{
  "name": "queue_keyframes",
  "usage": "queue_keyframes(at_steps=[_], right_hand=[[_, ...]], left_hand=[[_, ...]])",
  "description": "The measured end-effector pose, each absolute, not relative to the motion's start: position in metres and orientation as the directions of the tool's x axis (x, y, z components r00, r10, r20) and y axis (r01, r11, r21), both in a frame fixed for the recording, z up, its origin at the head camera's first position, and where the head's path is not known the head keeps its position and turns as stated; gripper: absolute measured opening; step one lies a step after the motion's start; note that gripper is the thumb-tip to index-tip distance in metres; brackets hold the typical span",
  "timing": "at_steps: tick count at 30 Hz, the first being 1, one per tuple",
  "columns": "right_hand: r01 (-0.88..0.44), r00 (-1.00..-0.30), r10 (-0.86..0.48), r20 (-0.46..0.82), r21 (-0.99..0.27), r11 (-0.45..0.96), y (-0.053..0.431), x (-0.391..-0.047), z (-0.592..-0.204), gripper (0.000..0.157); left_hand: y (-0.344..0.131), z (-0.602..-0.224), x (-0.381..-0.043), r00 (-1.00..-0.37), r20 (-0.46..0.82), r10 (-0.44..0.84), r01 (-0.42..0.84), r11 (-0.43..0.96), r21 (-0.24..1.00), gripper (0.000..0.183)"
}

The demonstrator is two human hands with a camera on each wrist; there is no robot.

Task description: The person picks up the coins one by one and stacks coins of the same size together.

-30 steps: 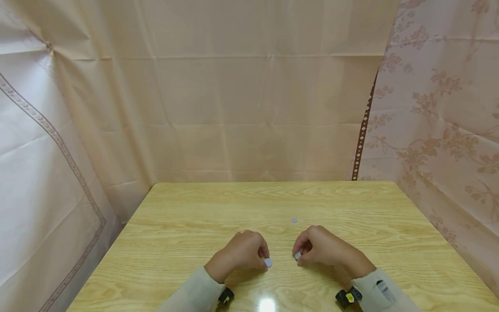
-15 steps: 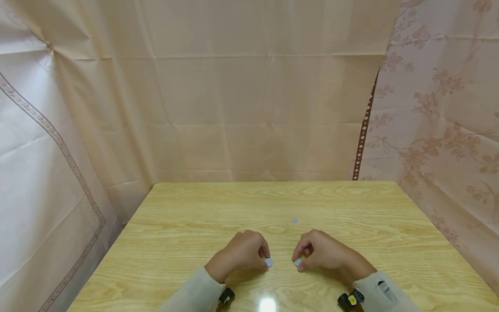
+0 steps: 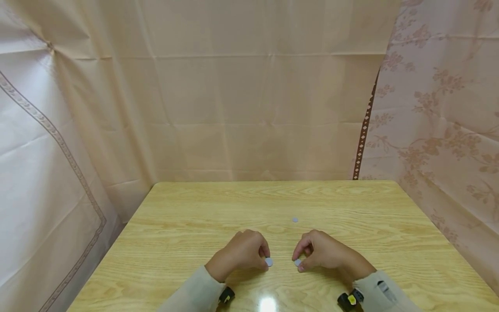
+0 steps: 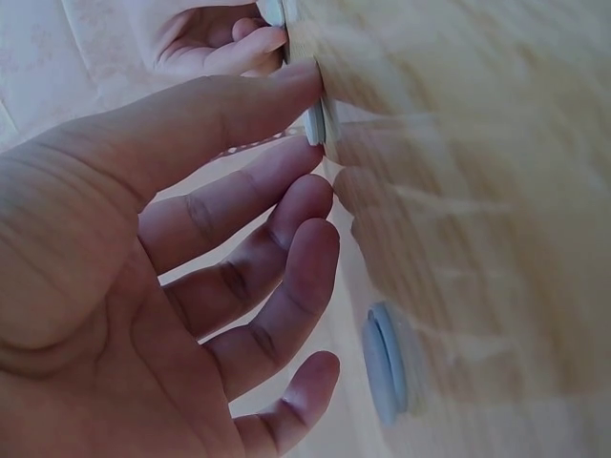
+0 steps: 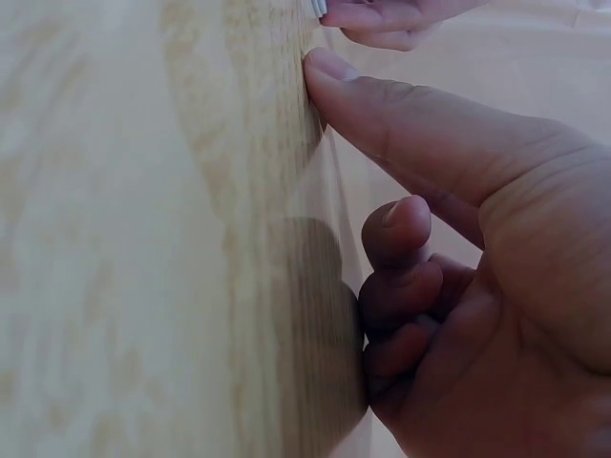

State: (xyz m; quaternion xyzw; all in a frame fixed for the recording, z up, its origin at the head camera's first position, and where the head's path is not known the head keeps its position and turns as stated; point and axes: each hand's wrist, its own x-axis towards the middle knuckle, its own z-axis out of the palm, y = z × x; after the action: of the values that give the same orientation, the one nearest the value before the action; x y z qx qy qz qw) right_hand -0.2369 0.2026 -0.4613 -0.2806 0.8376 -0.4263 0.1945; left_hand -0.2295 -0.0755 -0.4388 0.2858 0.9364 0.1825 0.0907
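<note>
My left hand point(image 3: 243, 250) pinches a small pale grey disc point(image 3: 269, 261) at its edge between thumb and forefinger, on the tabletop. In the left wrist view this disc point(image 4: 316, 124) looks layered, and the other fingers are loosely bent. My right hand point(image 3: 323, 249) has thumb and forefinger around a second pale disc point(image 3: 298, 262), low at the table; in the right wrist view the thumb hides it. Beyond the hands a third disc point(image 3: 295, 220) lies flat. The left wrist view also shows a layered disc point(image 4: 385, 363) on the table below the left fingers.
The discs are on a light wood-grain table point(image 3: 195, 208). A beige curtain point(image 3: 249, 108) hangs behind it, with patterned cloths on the left point(image 3: 39, 173) and right point(image 3: 436, 108). Dark wrist devices point(image 3: 348, 300) sit under the sleeves.
The disc in my right hand was tilted up and now lies flatter and lower, the fingers having come down with it. My left hand and the far disc look still.
</note>
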Motion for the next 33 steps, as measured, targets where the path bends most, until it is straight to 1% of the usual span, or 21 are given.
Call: queue_keyframes(at_steps=[12, 26, 30, 33], right_hand=[[-0.298, -0.763, -0.641, -0.084, -0.834, 0.465, 0.203, -0.238, -0.461, 0.020], [-0.292, -0.756, -0.647, -0.098, -0.834, 0.468, 0.204, -0.238, -0.463, 0.020], [-0.292, -0.751, -0.654, -0.093, -0.841, 0.456, 0.204, -0.239, -0.463, 0.020], [-0.295, -0.748, -0.657, -0.089, -0.842, 0.451, 0.204, -0.239, -0.462, 0.020]], left_hand=[[-0.077, -0.439, -0.231, -0.814, -0.090, 0.574, 0.470, 0.742, 0.477, 0.017], [-0.077, -0.434, -0.232, -0.803, -0.089, 0.590, 0.486, 0.733, 0.476, 0.021], [-0.072, -0.433, -0.240, -0.797, -0.078, 0.598, 0.474, 0.702, 0.532, 0.021], [-0.066, -0.433, -0.250, -0.791, -0.063, 0.609, 0.469, 0.668, 0.578, 0.018]])
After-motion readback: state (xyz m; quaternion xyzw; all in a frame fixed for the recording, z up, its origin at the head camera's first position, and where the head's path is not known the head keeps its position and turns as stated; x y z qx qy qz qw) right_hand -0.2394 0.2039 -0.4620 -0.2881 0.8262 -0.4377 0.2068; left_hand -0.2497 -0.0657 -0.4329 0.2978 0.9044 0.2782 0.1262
